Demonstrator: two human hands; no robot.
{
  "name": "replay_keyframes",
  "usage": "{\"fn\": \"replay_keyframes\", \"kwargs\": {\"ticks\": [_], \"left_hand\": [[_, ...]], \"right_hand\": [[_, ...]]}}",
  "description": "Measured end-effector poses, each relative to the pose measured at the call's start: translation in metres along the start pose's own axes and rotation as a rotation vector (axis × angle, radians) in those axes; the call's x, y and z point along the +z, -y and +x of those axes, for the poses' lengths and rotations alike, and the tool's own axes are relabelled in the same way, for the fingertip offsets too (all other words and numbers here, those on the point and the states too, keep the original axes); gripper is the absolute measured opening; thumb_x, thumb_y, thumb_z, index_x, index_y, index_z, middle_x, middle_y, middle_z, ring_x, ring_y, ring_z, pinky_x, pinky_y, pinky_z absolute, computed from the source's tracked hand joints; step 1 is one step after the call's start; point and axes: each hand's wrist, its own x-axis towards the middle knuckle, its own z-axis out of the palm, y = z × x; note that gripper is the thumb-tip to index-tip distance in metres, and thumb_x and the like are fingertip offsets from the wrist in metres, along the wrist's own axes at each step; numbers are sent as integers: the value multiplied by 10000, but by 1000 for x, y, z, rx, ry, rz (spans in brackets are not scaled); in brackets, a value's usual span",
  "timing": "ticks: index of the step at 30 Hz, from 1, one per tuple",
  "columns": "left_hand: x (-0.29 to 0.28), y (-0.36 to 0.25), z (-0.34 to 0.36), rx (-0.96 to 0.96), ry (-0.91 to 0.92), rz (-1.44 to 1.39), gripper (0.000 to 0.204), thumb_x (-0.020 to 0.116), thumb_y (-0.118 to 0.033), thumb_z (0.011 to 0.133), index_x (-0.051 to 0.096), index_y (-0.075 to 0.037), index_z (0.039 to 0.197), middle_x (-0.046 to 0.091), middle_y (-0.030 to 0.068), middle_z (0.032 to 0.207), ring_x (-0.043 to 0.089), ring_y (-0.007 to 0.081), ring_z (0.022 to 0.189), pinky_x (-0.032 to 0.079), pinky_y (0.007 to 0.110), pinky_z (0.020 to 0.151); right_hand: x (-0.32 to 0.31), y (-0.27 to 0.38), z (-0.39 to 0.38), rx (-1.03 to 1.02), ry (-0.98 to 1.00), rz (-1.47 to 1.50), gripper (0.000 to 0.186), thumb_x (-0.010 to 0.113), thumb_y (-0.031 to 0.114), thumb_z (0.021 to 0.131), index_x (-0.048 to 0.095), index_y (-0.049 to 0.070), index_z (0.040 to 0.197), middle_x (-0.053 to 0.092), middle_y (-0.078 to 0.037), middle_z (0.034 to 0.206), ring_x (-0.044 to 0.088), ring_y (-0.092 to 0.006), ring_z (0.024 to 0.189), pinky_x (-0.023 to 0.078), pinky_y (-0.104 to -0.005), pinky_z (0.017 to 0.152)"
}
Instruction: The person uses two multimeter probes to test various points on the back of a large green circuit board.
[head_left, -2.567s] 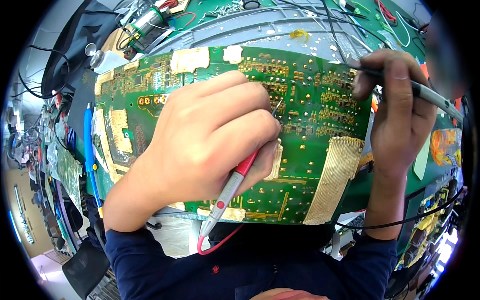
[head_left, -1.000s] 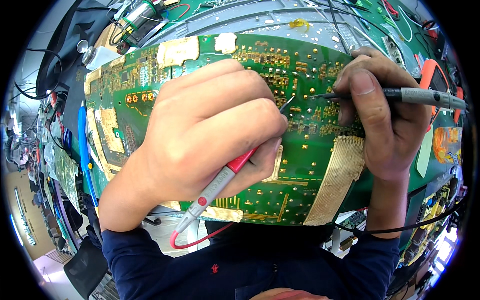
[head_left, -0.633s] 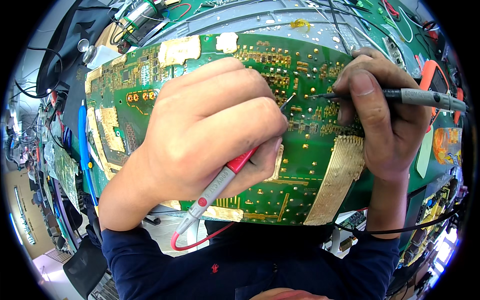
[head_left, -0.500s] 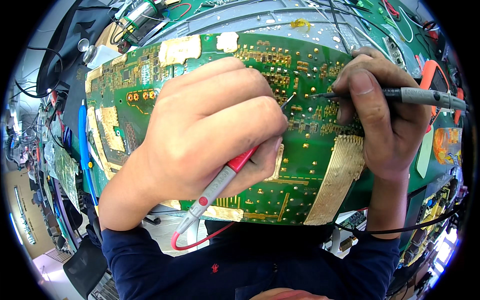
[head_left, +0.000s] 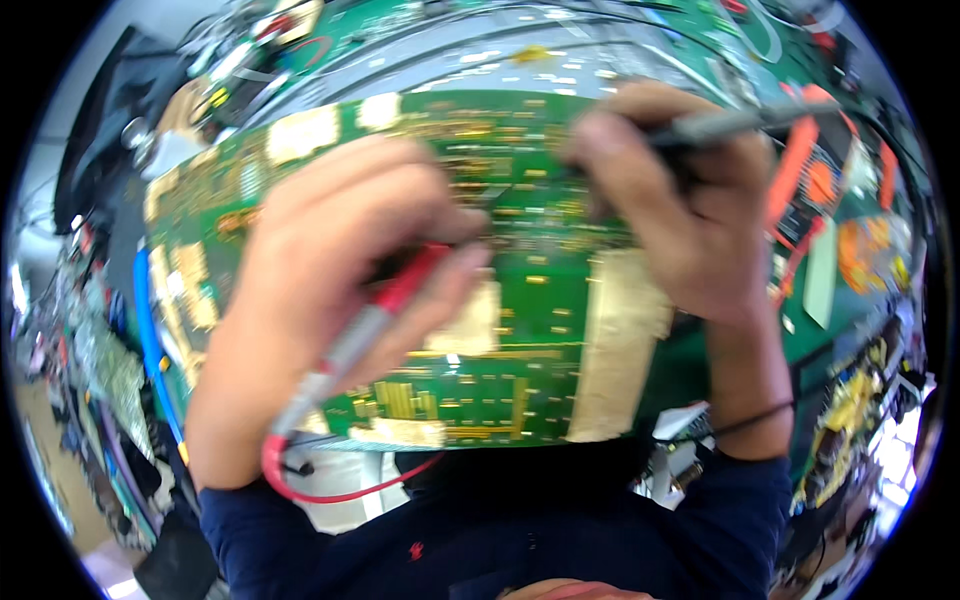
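Note:
A large green circuit board point(head_left: 535, 300) with gold pads and several cream-coloured patches lies across the middle. Over its left half, my left hand point(head_left: 350, 225) is closed on a red-and-grey test probe point(head_left: 355, 335), its red lead curving off below. My right hand point(head_left: 665, 180), above the board's right end, grips a black-and-grey test probe point(head_left: 735, 122). Motion smears both hands and the probe tips, so I cannot tell whether either tip touches the board.
An orange-cased multimeter point(head_left: 805, 185) lies to the right, beside a pale green strip point(head_left: 820, 275) and a bag with orange contents point(head_left: 872, 255). A blue tool or tube point(head_left: 152, 320) runs along the board's left edge. Grey trays point(head_left: 440, 50) with debris lie behind.
The view has shifted and blurred. My left hand and its red probe have drawn left, away from the other tip. The rear end of the black probe now tilts upward.

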Motion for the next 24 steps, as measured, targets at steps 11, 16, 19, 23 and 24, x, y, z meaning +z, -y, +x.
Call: {"fn": "replay_keyframes", "kwargs": {"ticks": [11,16,19,23,24], "left_hand": [[-1,6,32,-463,218,-169,198,620,-80,882,515,6,738,497,-21,684,417,54,668,346,233,593],[-4,22,37,-498,247,-340,242,613,-117,912,511,-26,713,460,-49,664,383,24,625,295,217,536],[-2,22,40,-491,276,-335,247,610,-122,917,508,-32,711,454,-54,657,386,23,620,295,215,535],[-4,23,44,-524,316,-328,256,609,-128,922,503,-39,707,445,-57,654,384,24,619,296,215,536],[-4,24,45,-519,317,-329,260,607,-134,925,501,-40,706,444,-58,653,384,23,619,296,215,536]], "right_hand": [[6,-43,13,127,-14,125,226,609,165,923,637,-40,831,601,-50,625,568,-96,556,437,-276,509],[9,-48,18,197,15,139,275,600,207,928,637,-46,825,612,-69,625,573,-105,541,437,-280,499],[9,-51,17,217,35,128,264,599,206,922,644,-36,827,611,-74,607,570,-110,542,436,-288,504],[4,-38,16,218,56,131,268,599,215,922,650,-33,835,613,-73,611,566,-110,556,439,-296,517],[4,-37,16,218,61,123,268,600,217,922,652,-32,837,613,-72,612,565,-110,560,438,-296,521]]}}
